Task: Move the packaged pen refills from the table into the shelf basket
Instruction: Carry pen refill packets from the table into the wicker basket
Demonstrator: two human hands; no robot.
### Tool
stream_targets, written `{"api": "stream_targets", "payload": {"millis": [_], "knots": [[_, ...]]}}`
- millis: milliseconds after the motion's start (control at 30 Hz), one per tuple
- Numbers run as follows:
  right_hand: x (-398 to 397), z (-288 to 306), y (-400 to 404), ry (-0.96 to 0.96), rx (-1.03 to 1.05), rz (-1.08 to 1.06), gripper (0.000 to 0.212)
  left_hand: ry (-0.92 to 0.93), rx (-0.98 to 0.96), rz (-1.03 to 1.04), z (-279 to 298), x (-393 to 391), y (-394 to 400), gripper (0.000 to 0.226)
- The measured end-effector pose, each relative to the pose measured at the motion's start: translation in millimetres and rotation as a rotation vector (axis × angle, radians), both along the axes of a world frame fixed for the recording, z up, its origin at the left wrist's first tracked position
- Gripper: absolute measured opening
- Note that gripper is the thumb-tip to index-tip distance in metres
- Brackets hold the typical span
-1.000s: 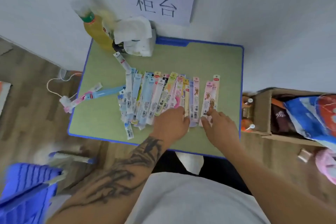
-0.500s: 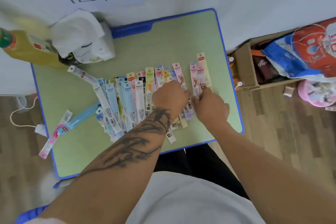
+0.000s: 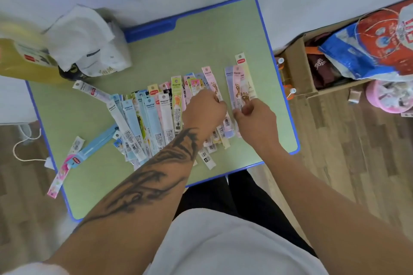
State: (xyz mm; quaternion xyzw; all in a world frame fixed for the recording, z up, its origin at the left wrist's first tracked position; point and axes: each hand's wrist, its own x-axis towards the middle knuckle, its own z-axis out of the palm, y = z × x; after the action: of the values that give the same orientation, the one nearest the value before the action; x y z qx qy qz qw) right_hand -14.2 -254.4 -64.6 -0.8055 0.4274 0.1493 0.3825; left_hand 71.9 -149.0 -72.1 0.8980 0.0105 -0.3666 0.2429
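Over the last second the view had swung in closer over the table (image 3: 201, 35), and both hands had moved from resting at the near ends of the packs up onto the right part of the spread. The right hand (image 3: 257, 121), which earlier lay with its fingers stretched over the pink packs, had closed round the near ends of a small bunch of packs (image 3: 240, 82), about 3 of them, lilac, pink and pale yellow, now standing slightly apart from the others; whether they had left the tabletop could not be told. That pointed to the first handful being gathered, so the task was judged barely begun. The left hand (image 3: 204, 114), with its fingers curled and knuckles up, sat on the middle of the row of pen refills (image 3: 156, 118), seemingly pinching a pink pack (image 3: 212, 82) at its fingertips, though the grip itself was hidden under the hand. The rest of the refills lay fanned side by side across the green tabletop, with a few strays (image 3: 89, 149) out towards the left edge. No shelf basket was in view, only a cardboard box (image 3: 297, 67) of goods on the floor to the right.
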Motion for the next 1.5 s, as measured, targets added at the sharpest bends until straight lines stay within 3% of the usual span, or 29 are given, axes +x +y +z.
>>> {"api": "stream_targets", "payload": {"millis": [200, 333, 500, 800, 1000, 1267, 1500], "knots": [[-25.8, 21.3, -6.1, -0.166, 0.132, -0.188, 0.023, -0.069, -0.201, 0.034, 22.8, -22.1, 9.2, 0.024], [-48.3, 38.7, -17.6, -0.212, 0.239, -0.25, 0.028, -0.027, -0.388, 0.131, 42.5, -46.4, 5.3, 0.024], [-88.9, 66.4, -38.7, -0.322, 0.349, -0.337, 0.021, 0.045, -0.569, 0.171, 73.6, -86.4, -16.8, 0.017], [-208.0, 122.5, -108.0, -0.529, 0.565, -0.491, 0.024, 0.066, -0.689, 0.156, 131.8, -193.6, -98.6, 0.008], [-318.9, 139.1, -172.8, -0.64, 0.628, -0.666, 0.023, 0.08, -0.665, -0.001, 155.0, -281.9, -179.4, 0.013], [-456.9, 133.0, -248.9, -0.723, 0.624, -1.007, 0.018, 0.196, -0.652, -0.361, 166.0, -403.6, -290.6, 0.019], [-530.0, 117.9, -290.7, -0.798, 0.626, -1.314, 0.02, 0.3, -0.543, -0.616, 156.6, -459.2, -359.1, 0.015]]}}
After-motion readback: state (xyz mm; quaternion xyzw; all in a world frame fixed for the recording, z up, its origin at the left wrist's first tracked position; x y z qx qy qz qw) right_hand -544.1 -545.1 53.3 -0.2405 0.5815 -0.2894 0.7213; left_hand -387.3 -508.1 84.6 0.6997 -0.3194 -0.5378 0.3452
